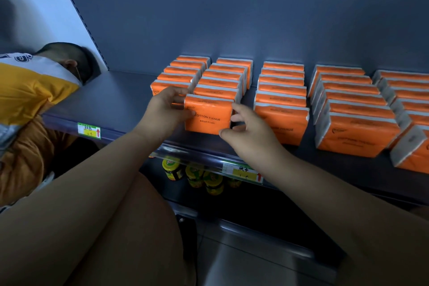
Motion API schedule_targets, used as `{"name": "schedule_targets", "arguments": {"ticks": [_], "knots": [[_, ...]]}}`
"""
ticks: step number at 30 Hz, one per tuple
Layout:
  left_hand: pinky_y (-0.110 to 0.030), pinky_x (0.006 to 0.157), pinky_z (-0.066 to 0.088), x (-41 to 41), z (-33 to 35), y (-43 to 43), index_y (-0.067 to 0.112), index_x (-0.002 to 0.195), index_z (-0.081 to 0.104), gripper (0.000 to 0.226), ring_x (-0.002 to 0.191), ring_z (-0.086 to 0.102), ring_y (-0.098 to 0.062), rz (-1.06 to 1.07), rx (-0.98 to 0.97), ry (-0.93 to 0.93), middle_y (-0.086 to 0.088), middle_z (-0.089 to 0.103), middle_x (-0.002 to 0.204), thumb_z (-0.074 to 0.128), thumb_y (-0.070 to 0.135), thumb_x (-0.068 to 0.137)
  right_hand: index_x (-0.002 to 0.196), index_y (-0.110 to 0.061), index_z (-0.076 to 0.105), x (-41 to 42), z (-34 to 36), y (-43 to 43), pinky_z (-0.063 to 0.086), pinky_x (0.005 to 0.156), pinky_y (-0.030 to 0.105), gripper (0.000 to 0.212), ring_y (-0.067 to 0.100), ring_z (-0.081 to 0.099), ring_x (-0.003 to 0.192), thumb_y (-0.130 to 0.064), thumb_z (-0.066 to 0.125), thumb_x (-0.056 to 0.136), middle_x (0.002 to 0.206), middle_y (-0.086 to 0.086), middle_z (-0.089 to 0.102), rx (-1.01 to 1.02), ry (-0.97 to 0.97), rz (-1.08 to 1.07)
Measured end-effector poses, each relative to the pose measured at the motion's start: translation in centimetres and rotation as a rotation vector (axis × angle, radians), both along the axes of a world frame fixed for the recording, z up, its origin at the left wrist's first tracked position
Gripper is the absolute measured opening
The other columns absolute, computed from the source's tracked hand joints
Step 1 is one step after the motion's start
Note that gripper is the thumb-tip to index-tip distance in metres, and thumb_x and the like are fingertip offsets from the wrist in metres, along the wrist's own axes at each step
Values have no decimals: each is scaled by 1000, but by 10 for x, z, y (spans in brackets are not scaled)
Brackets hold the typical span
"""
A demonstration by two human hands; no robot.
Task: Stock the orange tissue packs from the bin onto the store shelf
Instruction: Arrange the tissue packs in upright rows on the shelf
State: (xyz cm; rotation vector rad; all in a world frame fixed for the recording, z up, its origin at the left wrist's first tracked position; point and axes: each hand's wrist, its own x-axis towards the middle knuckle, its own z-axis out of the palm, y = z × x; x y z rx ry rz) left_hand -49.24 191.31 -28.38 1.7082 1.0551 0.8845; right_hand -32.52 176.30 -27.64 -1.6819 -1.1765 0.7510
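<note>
Grey metal shelving filled the view, and the store shelf (130,100) carried rows of orange tissue packs running from front to back. At about nine o'clock another person in a yellow and white shirt (30,86) bent low beside the shelf. The left hand (166,112) pressed against the left side of the front pack (209,115) of the second row, fingers curled on its edge. The right hand (247,127) was half open at three o'clock of the same pack — thumb near its lower corner, fingertips just touching or just beside its right side; I could not tell which. The pack stood upright on the shelf near the front edge. Such a pack seemed light and soft, with smooth, slightly slippery film, so holding it flat on both short sides appeared safest. The bin was not in view. Below, jars with yellow lids (173,168) stood on a lower shelf.
</note>
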Motion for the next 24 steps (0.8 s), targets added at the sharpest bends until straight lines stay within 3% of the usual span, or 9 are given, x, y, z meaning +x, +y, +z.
{"name": "schedule_targets", "arguments": {"ticks": [3,7,12,16,19,22,24], "knots": [[-48,96,59,1,-3,2,17,116,69,40,105,72,-24,35,44,38,-4,74,113,76,-7,85,157,-28,40,0,-5,5,52,105,44,73,15,57,123,-23,70,92,143,-6,55,-17,-5,-27],[-44,90,61,5,-4,3,23,121,70,40,100,73,-18,69,111,127,6,72,115,76,1,87,158,-26,39,0,-8,9,53,103,46,77,18,59,124,-22,72,90,145,-6,54,-9,-19,-36],[-35,89,57,11,-3,1,18,130,66,45,103,71,-18,74,93,142,6,70,110,75,2,89,158,-25,39,-1,-7,8,51,106,46,74,15,54,130,-21,70,91,146,-6,52,5,-55,-31],[-34,84,57,12,-1,1,16,132,63,45,99,70,-20,80,60,136,4,69,111,72,3,90,151,-20,47,-2,-6,4,54,97,36,62,4,56,105,-15,69,93,112,-21,55,16,-77,-12],[-33,80,57,14,1,-2,17,133,61,44,92,68,-18,77,47,142,1,68,115,70,4,92,141,-16,54,-2,-5,1,51,92,31,49,5,55,98,-14,67,94,120,-4,59,8,-127,-15],[-31,76,55,14,3,-4,18,133,60,42,89,67,-19,76,49,146,2,67,113,67,5,94,134,-10,57,-3,-5,-2,52,98,39,43,20,59,114,-16,68,93,128,5,62,23,-193,-39],[-33,74,55,12,4,-6,20,132,60,39,91,69,-22,75,104,205,4,68,112,64,9,95,143,-14,55,-5,-5,-4,49,105,38,52,20,56,125,-21,68,94,137,3,59,36,-262,-39]]}}
